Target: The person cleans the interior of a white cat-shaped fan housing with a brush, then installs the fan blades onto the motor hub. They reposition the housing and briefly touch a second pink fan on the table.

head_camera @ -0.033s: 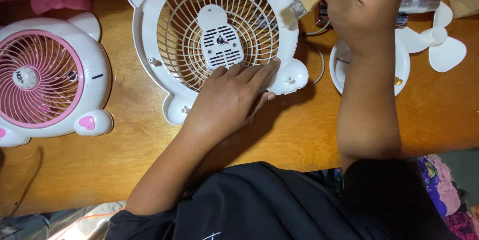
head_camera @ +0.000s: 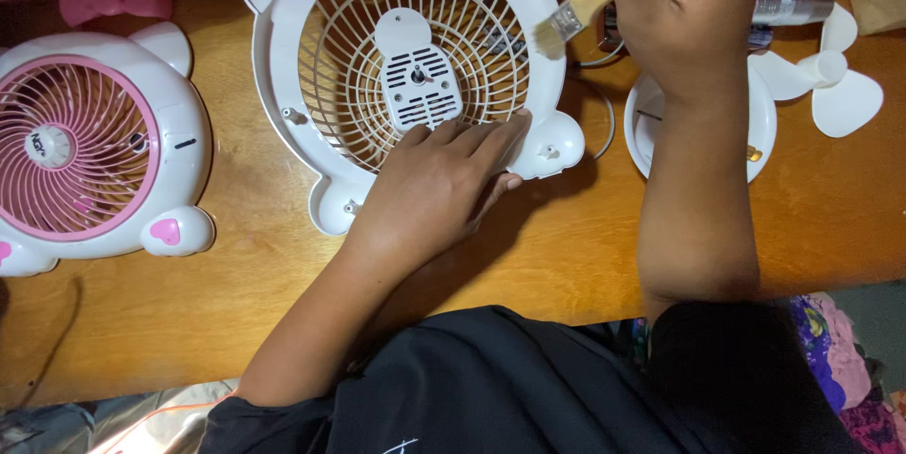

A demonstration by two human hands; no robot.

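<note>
Pink and white plastic sits at my nine o'clock: an assembled cat-eared fan [head_camera: 99, 150] on the wooden table [head_camera: 566, 246]. At twelve o'clock lies the white rear grille shell [head_camera: 283, 48], ribbed and glossy, which my left hand [head_camera: 439, 185] pins flat with fingers spread. At two o'clock my right hand [head_camera: 684, 10] is closed around an orange-handled brush [head_camera: 576, 10], its bristles at the grille's rim. Dusting seems underway; sweeping between the thin ribs calls for light strokes. White blades [head_camera: 830, 76] lie at three o'clock.

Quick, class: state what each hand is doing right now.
Left hand: open, flat on the white fan grille housing.
Right hand: closed, holding a small paintbrush.
</note>
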